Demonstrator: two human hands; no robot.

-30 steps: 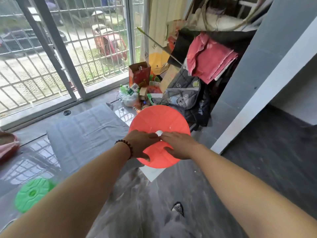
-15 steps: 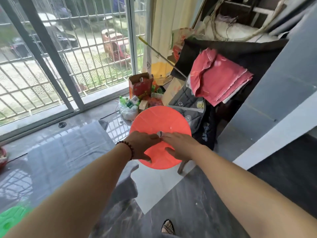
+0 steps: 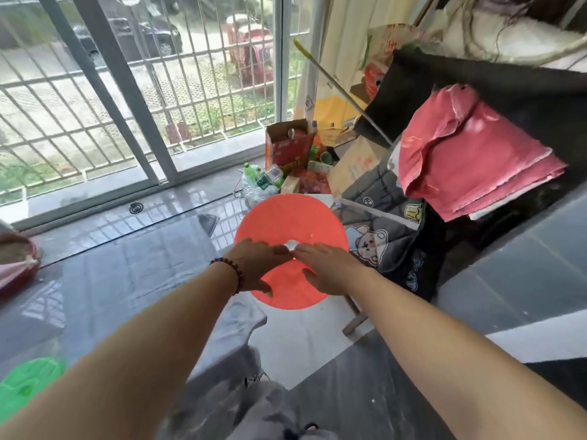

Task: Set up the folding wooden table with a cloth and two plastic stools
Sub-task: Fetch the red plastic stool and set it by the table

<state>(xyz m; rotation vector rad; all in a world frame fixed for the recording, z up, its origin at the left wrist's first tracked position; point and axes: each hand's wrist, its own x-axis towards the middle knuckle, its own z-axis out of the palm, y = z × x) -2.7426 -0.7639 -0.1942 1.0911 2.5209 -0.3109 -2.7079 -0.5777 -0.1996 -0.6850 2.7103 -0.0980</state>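
A round red plastic stool [image 3: 287,219] shows its seat top at the centre of the view, with its legs hidden under it. My left hand [image 3: 257,265] and my right hand [image 3: 324,269] lie on the seat, fingertips meeting at its small centre hole and thumbs spread toward me; together they hold it up. The table under a grey cloth [image 3: 127,281] stretches to the left, and the cloth's corner hangs down just left of the stool. A green plastic stool [image 3: 28,384] sits at the lower left edge.
Behind the stool lies a pile of bottles and a red carton [image 3: 287,147]. A dark rack with pink cloth [image 3: 470,160] and a bear-print bag [image 3: 378,227] stands right. A wooden leg [image 3: 352,320] slants below the stool. Barred sliding doors [image 3: 127,90] close the far side.
The red stool, held in both hands, has travelled forward past the table's right end toward the clutter. The grip has not changed, and the green stool has slid toward the lower left edge of the view.
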